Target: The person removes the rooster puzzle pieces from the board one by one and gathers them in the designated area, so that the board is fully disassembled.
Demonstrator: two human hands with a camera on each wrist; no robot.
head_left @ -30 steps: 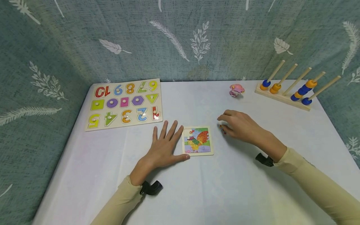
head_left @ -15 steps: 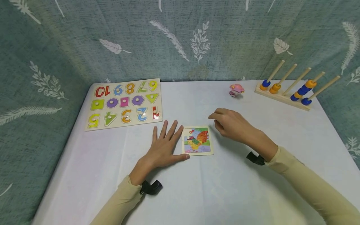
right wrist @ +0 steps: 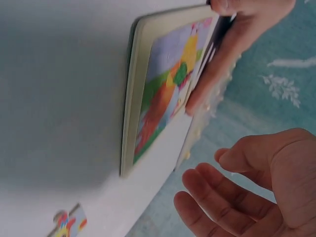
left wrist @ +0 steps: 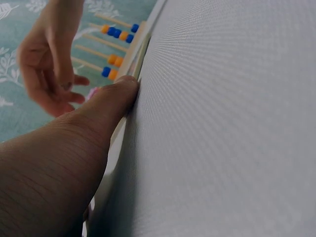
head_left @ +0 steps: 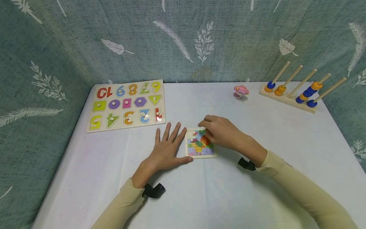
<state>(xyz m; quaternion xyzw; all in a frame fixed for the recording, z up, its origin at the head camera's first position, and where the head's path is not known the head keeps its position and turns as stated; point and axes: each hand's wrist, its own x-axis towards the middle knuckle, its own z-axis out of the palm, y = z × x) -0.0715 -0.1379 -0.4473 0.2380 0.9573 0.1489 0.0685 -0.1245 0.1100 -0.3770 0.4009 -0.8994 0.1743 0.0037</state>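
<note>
A small square jigsaw puzzle (head_left: 197,151) in a pale wooden frame, printed with a colourful bird, lies mid-table. My left hand (head_left: 166,154) is spread flat to its left, with index fingertip and thumb touching the frame. My right hand (head_left: 224,132) hovers over the puzzle's upper right corner. In the right wrist view, its fingers (right wrist: 217,192) are loosely bent, with nothing visible between them and the thumb. A loose puzzle piece (right wrist: 71,222) rests on the table beyond the frame; in the head view the right hand hides it.
A number and shape peg board (head_left: 128,105) lies at the back left. A pink figurine (head_left: 240,92) stands at the back, and a wooden bead stacker (head_left: 288,98) with upright rods occupies the back right. Patterned cloth (head_left: 183,41) hangs behind the table.
My right hand has moved left, from beside the puzzle to over its upper right corner. The small coloured piece by its fingertips is now hidden in the head view. My left hand stays still.
</note>
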